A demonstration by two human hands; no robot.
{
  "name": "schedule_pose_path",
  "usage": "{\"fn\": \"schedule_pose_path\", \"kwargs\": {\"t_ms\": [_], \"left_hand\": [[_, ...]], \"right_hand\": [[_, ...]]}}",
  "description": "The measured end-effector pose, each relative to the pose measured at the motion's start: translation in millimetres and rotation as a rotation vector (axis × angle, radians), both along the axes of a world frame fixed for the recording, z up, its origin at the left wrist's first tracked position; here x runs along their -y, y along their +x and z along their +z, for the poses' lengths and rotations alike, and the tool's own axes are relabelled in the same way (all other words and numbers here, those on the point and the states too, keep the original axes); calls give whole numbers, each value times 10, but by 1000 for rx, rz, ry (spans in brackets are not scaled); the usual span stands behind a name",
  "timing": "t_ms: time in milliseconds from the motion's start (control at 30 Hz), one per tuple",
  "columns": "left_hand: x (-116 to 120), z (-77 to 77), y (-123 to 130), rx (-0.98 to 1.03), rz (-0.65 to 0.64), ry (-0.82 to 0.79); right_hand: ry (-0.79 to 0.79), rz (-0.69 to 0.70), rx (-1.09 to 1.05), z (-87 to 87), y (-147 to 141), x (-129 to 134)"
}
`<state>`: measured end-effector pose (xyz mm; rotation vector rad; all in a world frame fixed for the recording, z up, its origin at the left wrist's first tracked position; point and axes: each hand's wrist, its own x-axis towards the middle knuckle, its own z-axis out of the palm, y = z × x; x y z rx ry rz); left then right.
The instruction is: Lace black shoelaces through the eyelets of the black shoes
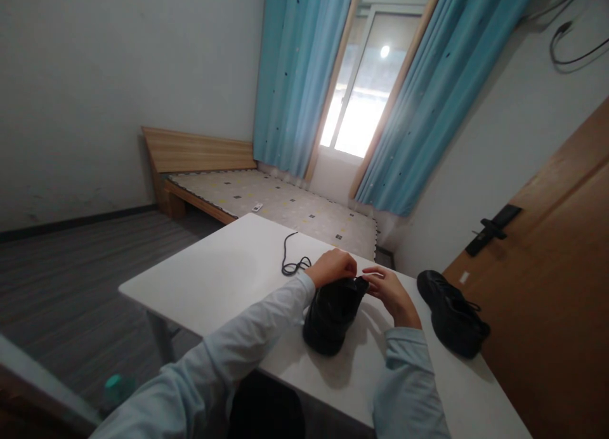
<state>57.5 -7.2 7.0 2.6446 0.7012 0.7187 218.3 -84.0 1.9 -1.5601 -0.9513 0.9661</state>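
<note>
Table [200,280], white and smooth with rounded corners, runs from left of centre to the lower right of the frame. Dark cord [284,261] lies on it near centre, in a loose loop beside the left wrist. Second shoe [451,315], black, rests at right, well apart from the hands. Bed [295,210] behind the table: pale patterned surface, wood-grain headboard [200,148]. Blue curtains [302,77] hang in folds at the upper centre, flanking a bright window [364,84]. Wooden door [561,255] with black handle [493,229] at right.

Black shoe [328,328] stands on the table at lower centre, between the forearms; dark and slightly glossy, rounded near end, its far end largely covered by the hands.

Left hand [333,266]: fingers curled, narrow, at the shoe's upper far part. Right hand [387,290]: fingers loosely bent and slightly parted, tips at the right upper edge of the shoe. Cannot tell whether either pinches a lace. Sleeves [252,318] light blue, creased cloth, cuffs at both wrists.
</note>
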Motion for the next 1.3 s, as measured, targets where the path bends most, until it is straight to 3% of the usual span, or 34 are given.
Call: {"fn": "schedule_pose_path", "kwargs": {"t_ms": [133,400,567,733,1067,1300], "left_hand": [[44,-6,13,-50,64,111],[132,84,20,-119,73,201],[90,41,51,-123,109,147],[58,-16,62,-28,131,45],[57,-30,84,-14,156,47],[33,-59,81,24,128,20]], "right_hand": [[6,2,-4,-1,-5,-16],[36,23,9,-15,-27,-36],[26,35,0,-51,-2,-59],[-88,111,107,-71,4,-76],[-131,290,157,-101,-54,-27],[-82,256,177,-109,-45,-42]]}}
